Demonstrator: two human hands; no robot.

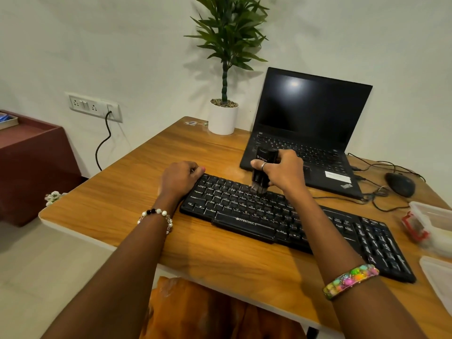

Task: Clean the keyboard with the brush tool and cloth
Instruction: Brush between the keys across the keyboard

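Note:
A black keyboard (269, 216) lies slanted across the wooden desk (146, 192). My right hand (283, 171) grips a black cylindrical brush tool (263, 167) held upright, its bristles touching the keys near the upper middle rows. My left hand (182, 178) rests on the keyboard's far left corner, fingers curled over its edge. No cloth is in view.
An open black laptop (308, 133) stands behind the keyboard, with a white potted plant (223, 116) to its left. A black mouse (400, 184) and loose cables lie at the right. Clear plastic containers (433, 221) sit at the right edge. A wall socket (94, 106) is at left.

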